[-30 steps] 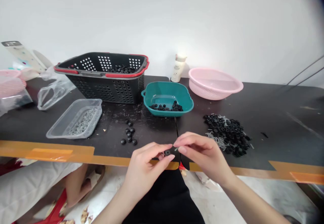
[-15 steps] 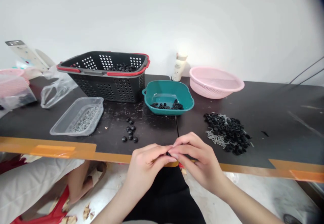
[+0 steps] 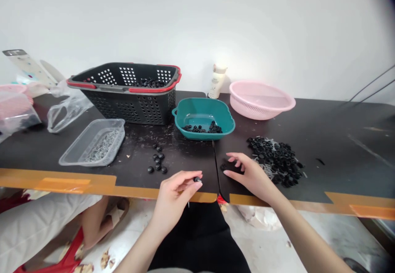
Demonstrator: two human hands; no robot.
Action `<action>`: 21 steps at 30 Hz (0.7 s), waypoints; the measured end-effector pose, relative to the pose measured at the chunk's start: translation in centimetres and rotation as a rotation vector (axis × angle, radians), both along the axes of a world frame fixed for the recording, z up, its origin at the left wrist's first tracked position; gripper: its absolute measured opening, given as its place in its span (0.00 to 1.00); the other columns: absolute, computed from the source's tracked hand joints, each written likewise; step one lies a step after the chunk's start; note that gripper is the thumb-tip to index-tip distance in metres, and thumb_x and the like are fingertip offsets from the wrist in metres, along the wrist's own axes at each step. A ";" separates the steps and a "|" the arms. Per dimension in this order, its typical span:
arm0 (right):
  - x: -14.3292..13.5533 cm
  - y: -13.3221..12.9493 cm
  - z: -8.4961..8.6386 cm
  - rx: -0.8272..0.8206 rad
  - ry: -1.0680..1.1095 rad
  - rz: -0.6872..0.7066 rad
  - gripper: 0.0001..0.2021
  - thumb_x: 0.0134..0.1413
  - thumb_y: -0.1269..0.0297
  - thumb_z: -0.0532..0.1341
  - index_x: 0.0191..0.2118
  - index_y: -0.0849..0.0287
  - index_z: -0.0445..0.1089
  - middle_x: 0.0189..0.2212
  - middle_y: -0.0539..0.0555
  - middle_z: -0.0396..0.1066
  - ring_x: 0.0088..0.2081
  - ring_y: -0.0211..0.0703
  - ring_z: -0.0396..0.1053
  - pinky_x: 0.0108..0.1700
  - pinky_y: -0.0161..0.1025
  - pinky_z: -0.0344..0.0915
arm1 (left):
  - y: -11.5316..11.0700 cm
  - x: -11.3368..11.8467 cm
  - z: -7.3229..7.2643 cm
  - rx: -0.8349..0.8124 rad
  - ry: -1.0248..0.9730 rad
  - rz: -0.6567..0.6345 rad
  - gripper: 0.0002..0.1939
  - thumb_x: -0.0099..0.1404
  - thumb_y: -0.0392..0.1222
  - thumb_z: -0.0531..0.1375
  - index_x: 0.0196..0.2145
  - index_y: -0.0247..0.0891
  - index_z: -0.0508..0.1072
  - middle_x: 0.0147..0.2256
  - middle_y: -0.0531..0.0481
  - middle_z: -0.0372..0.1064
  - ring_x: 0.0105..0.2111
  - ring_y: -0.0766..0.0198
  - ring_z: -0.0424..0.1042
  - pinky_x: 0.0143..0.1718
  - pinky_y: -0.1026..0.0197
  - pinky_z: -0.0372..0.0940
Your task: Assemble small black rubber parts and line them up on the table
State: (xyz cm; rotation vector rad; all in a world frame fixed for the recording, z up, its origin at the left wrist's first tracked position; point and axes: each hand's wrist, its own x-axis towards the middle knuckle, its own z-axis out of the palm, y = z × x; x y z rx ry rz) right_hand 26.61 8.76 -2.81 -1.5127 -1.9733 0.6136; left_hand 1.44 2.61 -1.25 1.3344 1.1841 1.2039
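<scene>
Between the thumb and fingers of my left hand (image 3: 177, 193) is a small round black plastic piece (image 3: 196, 179), over the table's front edge. A thin pale tip shows just below that hand; I cannot make out what it belongs to. My right hand (image 3: 247, 172) is low over the table, fingers apart, beside a small black part (image 3: 223, 167) near its thumb tip. Just right of it lies a pile of black plastic parts (image 3: 280, 162) mixed with pale metal pins (image 3: 266, 169). Several black round caps (image 3: 158, 161) lie loose beyond my left hand.
A teal basin (image 3: 228, 121) with black parts stands ahead. Behind it are a dark basket (image 3: 132, 106), a pale bottle (image 3: 217, 82) and a pink basin (image 3: 262, 104). A clear tray (image 3: 72, 151) holds metal pins. Another person's leg (image 3: 46, 223) is at lower left.
My hands were together around a small black piece. My right hand has moved away to the right and opened; my left keeps the piece and has shifted slightly left.
</scene>
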 end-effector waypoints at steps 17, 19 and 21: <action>-4.5 0.9 0.6 0.019 0.030 0.258 0.09 0.54 0.68 0.68 0.42 0.57 0.77 0.38 0.54 0.77 0.37 0.47 0.72 0.43 0.44 0.70 | 0.9 0.2 -1.9 -0.026 -0.003 0.084 0.10 0.61 0.44 0.65 0.39 0.40 0.80 0.33 0.50 0.76 0.32 0.63 0.76 0.37 0.64 0.71; -5.1 0.6 0.8 0.016 0.061 0.283 0.06 0.55 0.68 0.67 0.40 0.57 0.77 0.37 0.54 0.78 0.36 0.45 0.73 0.41 0.42 0.71 | 0.8 0.1 -1.9 -0.048 -0.046 0.093 0.13 0.60 0.44 0.65 0.43 0.40 0.79 0.34 0.49 0.77 0.32 0.63 0.77 0.38 0.62 0.72; -5.4 0.1 1.4 0.002 0.114 0.323 0.07 0.57 0.68 0.65 0.42 0.58 0.77 0.38 0.54 0.78 0.34 0.42 0.74 0.39 0.39 0.72 | 0.7 0.0 -1.7 -0.062 -0.078 0.110 0.13 0.59 0.43 0.66 0.42 0.39 0.78 0.33 0.49 0.78 0.32 0.62 0.77 0.38 0.62 0.73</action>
